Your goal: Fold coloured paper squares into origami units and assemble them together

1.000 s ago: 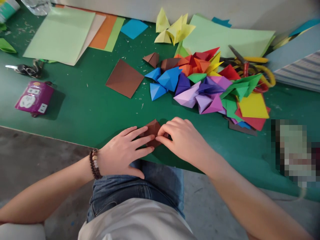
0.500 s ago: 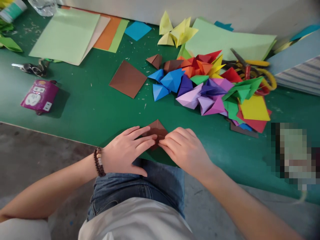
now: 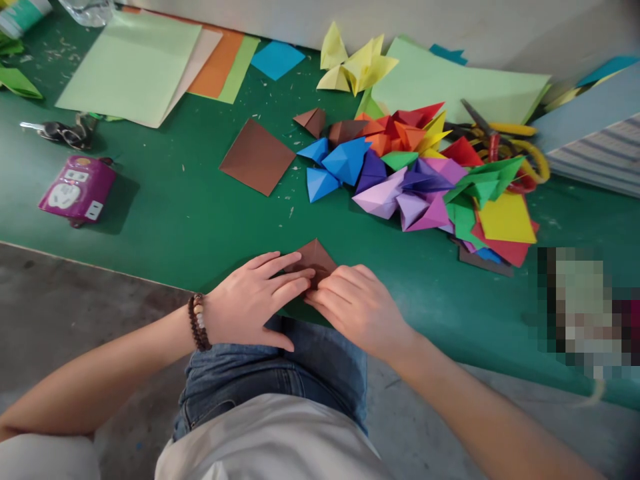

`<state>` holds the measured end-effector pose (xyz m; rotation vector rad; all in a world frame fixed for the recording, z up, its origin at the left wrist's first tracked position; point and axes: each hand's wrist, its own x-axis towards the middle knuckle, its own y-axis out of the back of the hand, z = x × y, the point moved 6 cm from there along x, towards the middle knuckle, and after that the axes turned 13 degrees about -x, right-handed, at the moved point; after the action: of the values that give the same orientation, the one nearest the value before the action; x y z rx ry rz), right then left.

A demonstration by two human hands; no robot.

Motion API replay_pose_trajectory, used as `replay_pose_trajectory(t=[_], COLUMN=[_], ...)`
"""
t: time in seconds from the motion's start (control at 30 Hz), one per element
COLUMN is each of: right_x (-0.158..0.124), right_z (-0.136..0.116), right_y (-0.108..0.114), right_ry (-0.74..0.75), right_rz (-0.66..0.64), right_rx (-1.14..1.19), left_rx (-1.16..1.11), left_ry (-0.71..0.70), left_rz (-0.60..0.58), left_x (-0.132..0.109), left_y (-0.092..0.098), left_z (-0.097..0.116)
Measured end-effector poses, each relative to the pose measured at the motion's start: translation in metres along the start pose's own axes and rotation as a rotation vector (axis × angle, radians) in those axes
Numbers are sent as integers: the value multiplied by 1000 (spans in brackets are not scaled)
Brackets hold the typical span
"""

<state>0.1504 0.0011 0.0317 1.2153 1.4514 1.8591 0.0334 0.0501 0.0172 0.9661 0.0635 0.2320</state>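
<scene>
A folded piece of brown paper (image 3: pixel 314 257) lies at the near edge of the green table, its pointed top showing as a triangle. My left hand (image 3: pixel 255 297) rests on its left side, with the fingertips over the fold. My right hand (image 3: pixel 356 310) presses on it from the right, and the two hands nearly touch. Together they hide the lower part of the paper. A flat square of brown paper (image 3: pixel 257 157) lies farther up the table, beyond both hands.
A heap of colourful folded paper shapes (image 3: pixel 380 163) fills the table's middle right, near scissors with yellow handles (image 3: pixel 493 137). Paper sheets (image 3: pixel 130 67) lie at the back left, beside a purple packet (image 3: pixel 77 190). A pixelated patch (image 3: pixel 580 310) covers the right side.
My right hand has slid toward my left hand and nearer the table edge. The brown paper now shows a sharper triangular top above my fingers.
</scene>
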Motion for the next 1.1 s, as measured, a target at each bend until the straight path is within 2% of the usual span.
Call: replay_pose_trajectory(t=[0.1,0.17,0.33,0.43,0.5,0.6,0.7,1.1], right_x=[-8,-16,-48,-64,-68,-64,-59,-49], right_z=[-6,-6,14,17,13,4,-1,7], right_y=[2,5,15,14,11,6,2,4], right_ry=[8,-58,-507,-747,-832,-830,-820,-879], right_rz=[-1,9,116,130,138,128,108,123], right_rx=[79,132,220,262,316,383,380,217], left_rx=[4,9,14,62,107,184,218,205], left_ry=[-8,-22,-45,-1,49,151,190,177], left_rz=[0,-7,-52,-60,-39,26,38,9], left_x=[-2,-3,-5,-5,-5,-4,-2,-1], left_y=[0,1,2,-5,-14,-26,-32,-27], left_z=[-1,-3,-1,12,23,35,40,36])
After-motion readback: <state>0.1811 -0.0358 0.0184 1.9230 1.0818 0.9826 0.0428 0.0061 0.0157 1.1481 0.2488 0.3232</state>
